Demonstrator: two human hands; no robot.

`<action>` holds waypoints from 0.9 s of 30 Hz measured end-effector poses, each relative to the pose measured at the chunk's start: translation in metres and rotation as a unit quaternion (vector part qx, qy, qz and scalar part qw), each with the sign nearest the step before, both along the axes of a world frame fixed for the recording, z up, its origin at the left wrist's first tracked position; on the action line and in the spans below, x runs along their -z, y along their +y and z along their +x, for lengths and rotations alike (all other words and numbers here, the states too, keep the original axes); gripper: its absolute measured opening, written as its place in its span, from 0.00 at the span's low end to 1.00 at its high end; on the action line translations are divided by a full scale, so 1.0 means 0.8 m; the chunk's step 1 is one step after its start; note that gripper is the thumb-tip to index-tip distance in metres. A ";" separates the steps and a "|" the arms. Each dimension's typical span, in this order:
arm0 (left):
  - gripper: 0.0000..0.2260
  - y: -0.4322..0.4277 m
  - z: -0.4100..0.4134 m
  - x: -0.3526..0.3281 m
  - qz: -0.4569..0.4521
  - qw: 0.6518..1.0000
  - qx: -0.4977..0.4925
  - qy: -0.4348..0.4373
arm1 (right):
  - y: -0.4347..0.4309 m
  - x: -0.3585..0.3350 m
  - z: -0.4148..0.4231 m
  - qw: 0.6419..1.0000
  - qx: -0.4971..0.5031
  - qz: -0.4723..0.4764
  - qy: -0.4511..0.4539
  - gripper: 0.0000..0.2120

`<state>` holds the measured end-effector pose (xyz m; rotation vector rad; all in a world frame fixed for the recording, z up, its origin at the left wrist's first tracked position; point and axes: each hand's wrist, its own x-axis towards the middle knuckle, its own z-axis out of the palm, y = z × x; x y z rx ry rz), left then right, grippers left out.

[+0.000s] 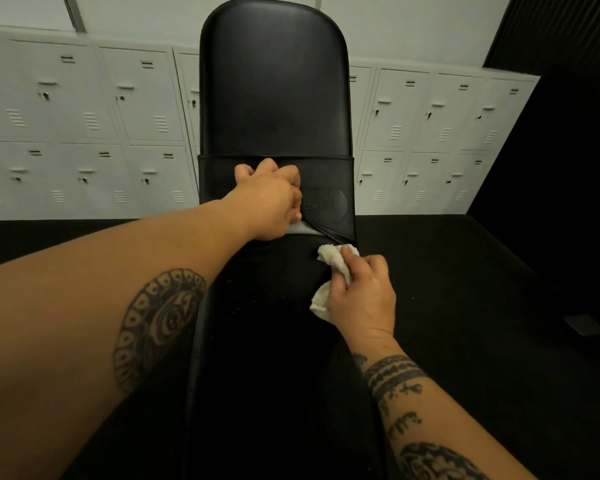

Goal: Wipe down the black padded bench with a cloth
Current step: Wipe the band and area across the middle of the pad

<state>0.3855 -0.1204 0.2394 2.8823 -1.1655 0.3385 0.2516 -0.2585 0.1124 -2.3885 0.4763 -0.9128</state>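
The black padded bench (274,91) runs away from me, its backrest raised at the far end and its seat pad below me. A black band (326,202) wraps the bench at mid-length. My left hand (269,202) grips the lower edge of that band and lifts it, baring a pale strip beneath. My right hand (361,292) holds a crumpled white cloth (329,261) against the pad just below the lifted edge, on the right side.
White lockers (84,126) line the wall behind the bench on both sides. The floor (465,271) is black. A dark flat object (584,323) lies on the floor at the right. A dark wall (568,98) stands at far right.
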 end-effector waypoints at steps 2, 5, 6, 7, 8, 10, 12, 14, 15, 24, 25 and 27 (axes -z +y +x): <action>0.04 0.001 0.001 0.000 -0.001 1.000 0.007 0.001 | 0.015 -0.011 0.009 1.000 -0.023 -0.011 -0.008 0.17; 0.06 -0.001 0.003 -0.003 0.000 1.000 0.010 0.011 | 0.025 -0.020 0.026 0.994 -0.072 -0.074 -0.037 0.15; 0.06 0.000 0.003 -0.003 -0.002 1.000 0.007 0.017 | 0.020 -0.018 0.026 0.990 -0.087 -0.106 -0.039 0.15; 0.06 0.000 0.003 -0.003 -0.005 1.000 0.007 0.019 | 0.010 -0.015 0.023 0.984 -0.104 -0.138 -0.040 0.16; 0.06 0.001 0.004 -0.004 -0.007 1.000 0.008 0.017 | -0.002 -0.011 0.019 0.981 -0.110 -0.157 -0.041 0.16; 0.05 0.001 0.003 -0.004 -0.010 1.000 0.008 0.017 | -0.019 -0.006 0.009 0.990 -0.071 -0.118 -0.027 0.17; 0.05 0.001 0.002 -0.003 -0.015 1.000 0.008 0.016 | -0.026 -0.001 0.000 1.000 -0.003 -0.010 0.006 0.15; 0.04 0.002 0.000 -0.004 -0.014 1.000 0.010 0.016 | -0.030 0.005 -0.013 0.996 0.037 0.069 0.030 0.14; 0.03 0.002 -0.002 -0.005 -0.008 1.000 0.011 0.013 | -0.032 0.009 -0.023 0.996 0.034 0.075 0.030 0.14; 0.13 -0.005 -0.033 0.045 0.033 0.971 0.175 -0.160 | -0.033 0.007 -0.041 0.998 -0.062 -0.004 0.012 0.17; 0.11 -0.010 -0.032 0.049 0.016 0.966 0.187 -0.176 | -0.031 0.010 -0.041 0.997 -0.074 -0.013 0.014 0.17; 0.07 -0.019 -0.029 0.051 -0.001 0.960 0.203 -0.193 | -0.025 0.015 -0.041 0.995 -0.097 -0.033 0.006 0.17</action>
